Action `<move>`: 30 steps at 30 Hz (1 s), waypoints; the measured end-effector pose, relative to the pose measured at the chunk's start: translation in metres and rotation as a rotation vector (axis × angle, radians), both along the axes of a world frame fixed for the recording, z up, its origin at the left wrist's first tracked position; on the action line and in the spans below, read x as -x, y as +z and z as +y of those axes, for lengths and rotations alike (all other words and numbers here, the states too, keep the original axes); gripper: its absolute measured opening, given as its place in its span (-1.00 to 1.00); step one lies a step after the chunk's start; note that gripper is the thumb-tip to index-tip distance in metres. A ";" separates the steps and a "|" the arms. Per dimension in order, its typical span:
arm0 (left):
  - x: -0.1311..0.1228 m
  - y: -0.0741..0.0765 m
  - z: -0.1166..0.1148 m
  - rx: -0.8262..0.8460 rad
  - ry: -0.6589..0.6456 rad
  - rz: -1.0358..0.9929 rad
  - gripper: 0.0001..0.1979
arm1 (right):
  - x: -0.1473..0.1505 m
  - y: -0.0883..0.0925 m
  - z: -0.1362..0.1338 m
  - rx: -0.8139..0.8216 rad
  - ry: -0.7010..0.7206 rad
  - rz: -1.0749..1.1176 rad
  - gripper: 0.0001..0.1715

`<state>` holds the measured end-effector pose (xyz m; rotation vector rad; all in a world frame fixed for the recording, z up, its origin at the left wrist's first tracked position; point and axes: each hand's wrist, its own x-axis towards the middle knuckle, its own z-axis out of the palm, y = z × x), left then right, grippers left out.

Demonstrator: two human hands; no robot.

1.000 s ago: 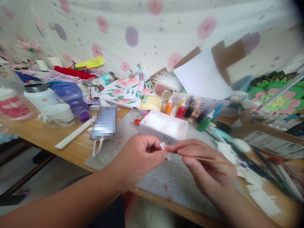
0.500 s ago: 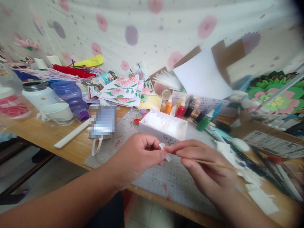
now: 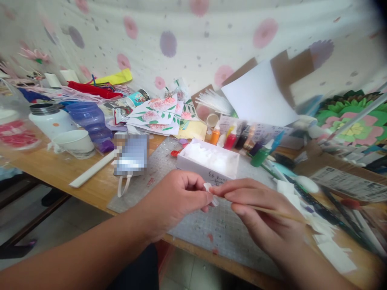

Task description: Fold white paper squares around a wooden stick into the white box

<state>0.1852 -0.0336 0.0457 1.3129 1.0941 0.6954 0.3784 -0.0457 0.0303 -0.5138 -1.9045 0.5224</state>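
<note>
My left hand is closed in a pinch on a small white paper piece over the grey cutting mat. My right hand meets it from the right, fingers closed on a thin wooden stick whose tip lies against the paper piece. Just beyond both hands stands an open white box with several white paper pieces inside.
Small colour bottles stand behind the box. At the left are a white paper cup, a white jar and a blue plastic container. Flower-painted cards lie at the back, white paper scraps at the right.
Both hands stay pinched together at the paper piece with only slight shifts. The view has moved a little.
</note>
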 end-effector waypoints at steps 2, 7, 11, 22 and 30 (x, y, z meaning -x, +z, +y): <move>0.000 0.000 0.000 -0.001 0.000 0.010 -0.90 | 0.000 0.001 0.000 -0.011 -0.005 -0.012 -0.77; 0.000 0.002 -0.001 -0.017 -0.004 0.051 -0.88 | 0.001 0.002 -0.001 -0.023 -0.024 -0.025 -0.80; -0.001 0.004 0.000 -0.013 -0.008 0.060 -0.88 | 0.001 0.003 0.000 -0.041 -0.029 -0.038 -0.82; 0.002 0.002 0.001 -0.028 -0.036 0.136 -0.85 | 0.002 0.000 0.001 -0.022 -0.018 -0.015 -0.80; 0.004 0.000 0.003 -0.040 -0.054 0.156 -0.85 | 0.002 0.002 0.001 -0.017 -0.007 -0.013 -0.81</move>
